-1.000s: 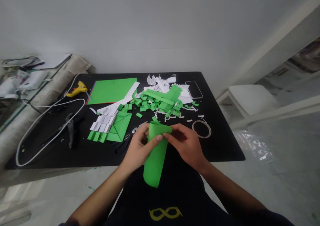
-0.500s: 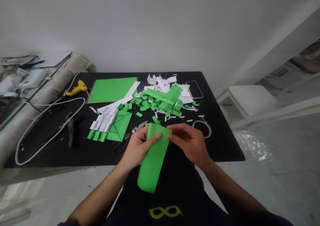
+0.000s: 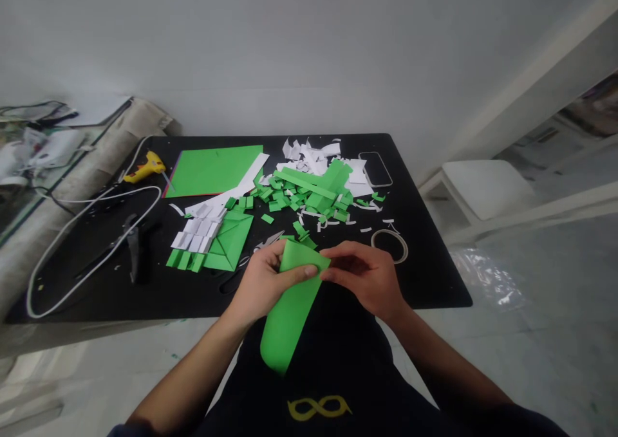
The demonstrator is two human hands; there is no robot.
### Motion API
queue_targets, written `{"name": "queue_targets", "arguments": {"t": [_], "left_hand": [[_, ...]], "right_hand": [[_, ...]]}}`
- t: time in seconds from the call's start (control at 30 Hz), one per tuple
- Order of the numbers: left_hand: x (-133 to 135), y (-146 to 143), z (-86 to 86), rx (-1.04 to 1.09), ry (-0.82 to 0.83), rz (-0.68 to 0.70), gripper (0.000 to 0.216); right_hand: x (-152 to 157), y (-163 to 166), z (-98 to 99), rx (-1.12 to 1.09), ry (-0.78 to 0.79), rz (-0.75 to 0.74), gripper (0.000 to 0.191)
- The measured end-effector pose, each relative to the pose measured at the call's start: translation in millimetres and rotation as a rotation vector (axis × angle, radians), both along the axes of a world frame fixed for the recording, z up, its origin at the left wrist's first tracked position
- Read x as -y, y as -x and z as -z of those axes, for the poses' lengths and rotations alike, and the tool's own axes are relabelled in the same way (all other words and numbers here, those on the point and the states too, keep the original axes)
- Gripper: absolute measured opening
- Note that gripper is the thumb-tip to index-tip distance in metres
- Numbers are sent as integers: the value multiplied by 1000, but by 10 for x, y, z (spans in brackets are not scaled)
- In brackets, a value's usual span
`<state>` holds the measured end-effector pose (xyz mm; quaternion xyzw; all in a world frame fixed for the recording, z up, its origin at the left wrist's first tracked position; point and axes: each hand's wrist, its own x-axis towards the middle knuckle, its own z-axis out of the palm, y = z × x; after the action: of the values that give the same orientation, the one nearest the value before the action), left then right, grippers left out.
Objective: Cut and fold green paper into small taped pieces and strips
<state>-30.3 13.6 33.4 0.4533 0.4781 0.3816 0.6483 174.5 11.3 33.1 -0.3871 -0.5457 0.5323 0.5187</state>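
Observation:
A green sheet of paper, curled over at its lower end, is held up between my hands in front of the table edge. My left hand grips its upper left side, the thumb lying across the front and the other fingers behind. At the upper right corner my right hand pinches the paper between thumb and fingertips. Beyond the left hand lie scissors, partly covered by it. Just past the paper's top edge are small folded green pieces.
A heap of green and white paper pieces covers the table's middle. Left are a green sheet stack, a folded green-and-white paper piece, a yellow glue gun, a black tool and a white cable. A tape ring lies right.
The paper has tilted more, its lower end swinging left and its top right corner dipping slightly. My left thumb has slid rightward across it. Both hands keep their hold.

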Motion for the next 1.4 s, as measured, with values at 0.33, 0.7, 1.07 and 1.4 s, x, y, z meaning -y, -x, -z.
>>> {"name": "queue_targets", "arguments": {"t": [0.33,0.7,1.07,1.4], "left_hand": [[19,36,20,45,22,13,32],[-9,74,-5,26,39,49,32],[-8,50,-28,35,42,46,27],[-29,44,-34,98,136,65,24]], "right_hand": [[-13,-17,-29,-27,42,-50,18],[-36,-24,-34,-18,-9,-55,16],[-34,-16,-42,-31,23,-66,18],[-34,-10,-29,-63,36,-92,18]]}}
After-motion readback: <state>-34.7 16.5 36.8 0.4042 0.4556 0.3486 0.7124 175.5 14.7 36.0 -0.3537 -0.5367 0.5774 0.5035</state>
